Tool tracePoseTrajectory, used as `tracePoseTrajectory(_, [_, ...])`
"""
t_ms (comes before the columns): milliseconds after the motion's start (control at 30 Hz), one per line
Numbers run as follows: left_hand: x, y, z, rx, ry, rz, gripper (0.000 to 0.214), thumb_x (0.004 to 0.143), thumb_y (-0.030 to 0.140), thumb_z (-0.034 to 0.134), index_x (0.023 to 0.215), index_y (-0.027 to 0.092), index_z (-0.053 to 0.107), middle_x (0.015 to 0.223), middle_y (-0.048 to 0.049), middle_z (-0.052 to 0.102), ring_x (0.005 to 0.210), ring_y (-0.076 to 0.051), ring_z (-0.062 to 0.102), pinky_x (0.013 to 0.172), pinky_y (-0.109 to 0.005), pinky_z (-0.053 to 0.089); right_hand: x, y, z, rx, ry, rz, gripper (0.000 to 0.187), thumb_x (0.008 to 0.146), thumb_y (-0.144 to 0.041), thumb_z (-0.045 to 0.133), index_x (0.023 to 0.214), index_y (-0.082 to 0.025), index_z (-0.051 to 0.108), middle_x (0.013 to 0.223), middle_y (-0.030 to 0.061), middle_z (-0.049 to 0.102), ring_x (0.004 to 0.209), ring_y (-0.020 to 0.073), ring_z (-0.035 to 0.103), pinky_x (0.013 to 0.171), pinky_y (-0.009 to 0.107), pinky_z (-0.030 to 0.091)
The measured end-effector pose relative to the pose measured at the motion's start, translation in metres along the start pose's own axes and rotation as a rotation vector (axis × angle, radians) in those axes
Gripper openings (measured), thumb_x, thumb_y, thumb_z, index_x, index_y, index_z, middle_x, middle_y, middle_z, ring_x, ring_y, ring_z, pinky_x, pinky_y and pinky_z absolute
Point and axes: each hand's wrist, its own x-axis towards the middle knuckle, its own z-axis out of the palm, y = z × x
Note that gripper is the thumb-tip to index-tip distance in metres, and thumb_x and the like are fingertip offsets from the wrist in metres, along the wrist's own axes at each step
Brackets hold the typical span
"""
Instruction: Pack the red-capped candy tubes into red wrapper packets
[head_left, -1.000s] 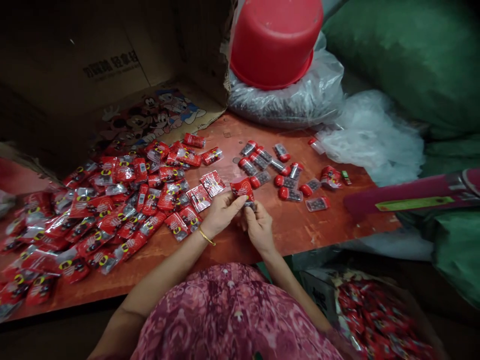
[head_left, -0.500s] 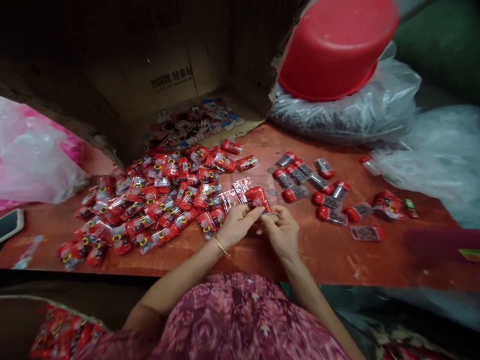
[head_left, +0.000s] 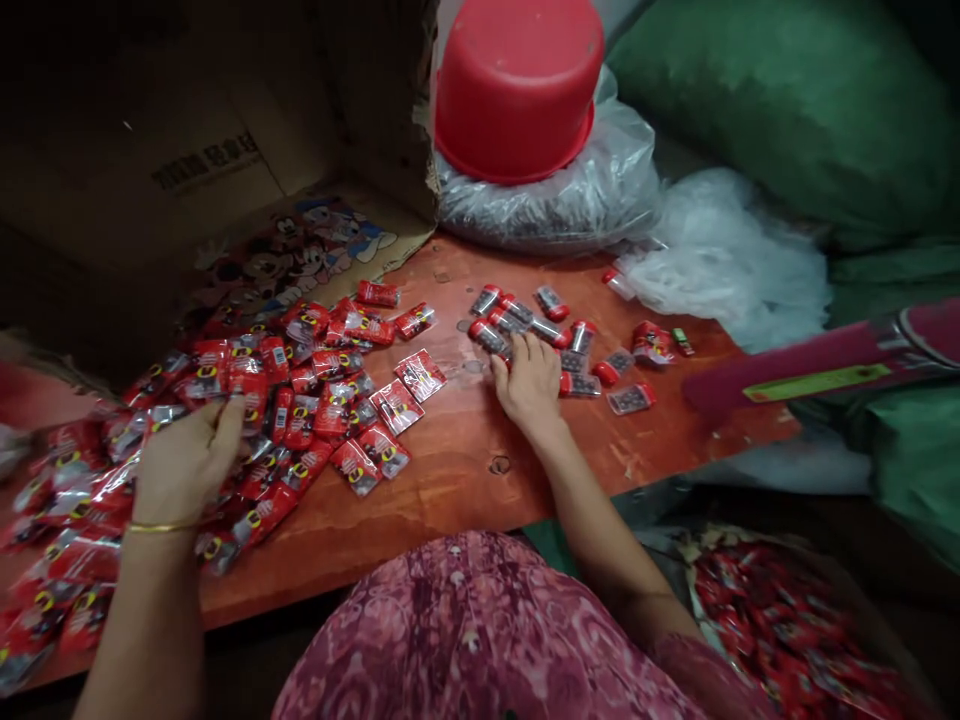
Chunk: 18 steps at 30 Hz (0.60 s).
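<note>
My left hand [head_left: 184, 460], with a gold bangle at the wrist, is over the pile of red printed packets [head_left: 300, 410]. Its fingers are curled and the thumb presses in; whatever they may hold is hidden. My right hand [head_left: 531, 385] reaches among small clear tubes with red caps [head_left: 577, 385], dark contents inside. Its fingers are stretched and slightly apart, the tips touching or just over the tubes. Between the hands lie two flat, shiny red packets [head_left: 397, 407], with two filled packets [head_left: 382, 447] just below them.
A big cardboard box [head_left: 360, 130] opens toward the pile. An upturned red tub [head_left: 521, 90] rests on a full clear plastic bag [head_left: 555, 205]. A magenta pole-like object [head_left: 817, 360] juts in from the right. Below right is a container of red packets [head_left: 795, 630].
My hands have parted. The left went left to the packet pile, and the right moved to the capped tubes. The red packet they both held is out of the right hand. The view has turned right.
</note>
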Motion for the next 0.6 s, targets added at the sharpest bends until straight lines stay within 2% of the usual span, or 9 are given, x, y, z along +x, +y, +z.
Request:
tracePoseTrajectory(67, [0.001,-0.003,-0.011,0.256,0.13,-0.118,0.028,0.074,0.048,0.051,0.086,0.024,0.062,0.073,-0.0043,0.07,0.078,-0.03,0.063,0.073,-0.048,0.046,-0.004,0.013,0.005,-0.139,-0.041,-0.039,0.04,0.088,-0.035,0.042,0.117,-0.011,0.053,0.126,0.019,0.05,0.116,0.0325,0.04,0.098,0.052,0.027])
tracePoseTrajectory(133, [-0.003,0.0,-0.014,0.312,0.326,-0.166,0.057,0.073,0.053,0.052,0.119,0.019,0.052,0.105,-0.0159,0.066,0.095,-0.038,0.059,0.077,-0.055,0.045,-0.018,0.018,0.01,-0.199,-0.074,-0.082,0.041,0.088,-0.037,0.042,0.118,-0.012,0.053,0.129,0.0171,0.049,0.118,0.0319,0.038,0.099,0.052,0.025])
tracePoseTrajectory(200, [-0.007,0.011,-0.006,0.237,0.515,-0.005,0.066,0.075,0.052,0.05,0.127,0.011,0.045,0.118,-0.0215,0.058,0.104,-0.039,0.055,0.083,-0.056,0.044,-0.034,0.017,0.011,-0.226,-0.054,-0.099,0.042,0.088,-0.039,0.042,0.119,-0.013,0.053,0.128,0.016,0.05,0.118,0.0309,0.038,0.1,0.051,0.024])
tracePoseTrajectory(267, [-0.011,0.031,0.017,0.103,0.557,0.288,0.051,0.08,0.048,0.047,0.112,0.011,0.058,0.114,-0.018,0.061,0.105,-0.033,0.056,0.089,-0.049,0.044,-0.047,0.015,0.01,-0.235,-0.007,-0.104,0.043,0.088,-0.041,0.04,0.117,-0.013,0.054,0.127,0.0162,0.051,0.119,0.0301,0.038,0.101,0.051,0.022])
tracePoseTrajectory(300, [-0.011,0.044,0.032,0.027,0.496,0.426,0.044,0.082,0.047,0.046,0.104,0.013,0.063,0.111,-0.0148,0.064,0.103,-0.029,0.058,0.091,-0.045,0.044,-0.052,0.014,0.009,-0.235,0.02,-0.106,0.043,0.088,-0.041,0.04,0.116,-0.012,0.054,0.127,0.0168,0.051,0.12,0.0299,0.038,0.102,0.051,0.022])
tracePoseTrajectory(333, [-0.011,0.058,0.049,-0.024,0.372,0.56,0.04,0.082,0.044,0.048,0.102,0.015,0.065,0.116,-0.0134,0.062,0.106,-0.026,0.057,0.093,-0.041,0.043,-0.054,0.014,0.008,-0.231,0.046,-0.107,0.043,0.088,-0.041,0.039,0.115,-0.011,0.055,0.127,0.0174,0.051,0.121,0.0299,0.038,0.102,0.05,0.022])
tracePoseTrajectory(400, [-0.009,0.087,0.084,-0.012,0.148,0.7,0.033,0.081,0.039,0.053,0.103,0.018,0.066,0.125,-0.0117,0.056,0.118,-0.027,0.048,0.101,-0.044,0.035,-0.056,0.013,0.007,-0.214,0.09,-0.114,0.042,0.089,-0.041,0.039,0.113,-0.01,0.055,0.126,0.0182,0.051,0.121,0.0298,0.038,0.102,0.049,0.024])
tracePoseTrajectory(500, [-0.006,0.117,0.12,0.038,-0.076,0.731,0.032,0.08,0.037,0.056,0.105,0.02,0.066,0.133,-0.0122,0.049,0.129,-0.032,0.035,0.104,-0.052,0.027,-0.055,0.014,0.008,-0.18,0.118,-0.121,0.04,0.089,-0.04,0.039,0.111,-0.011,0.056,0.125,0.0179,0.053,0.12,0.0292,0.041,0.1,0.047,0.027])
tracePoseTrajectory(600, [-0.008,0.123,0.134,0.046,-0.129,0.734,0.026,0.083,0.035,0.051,0.098,0.023,0.069,0.129,-0.0103,0.053,0.131,-0.032,0.031,0.105,-0.055,0.024,-0.053,0.016,0.01,-0.148,0.112,-0.117,0.038,0.089,-0.038,0.039,0.109,-0.012,0.057,0.124,0.0174,0.054,0.118,0.0287,0.043,0.099,0.048,0.029])
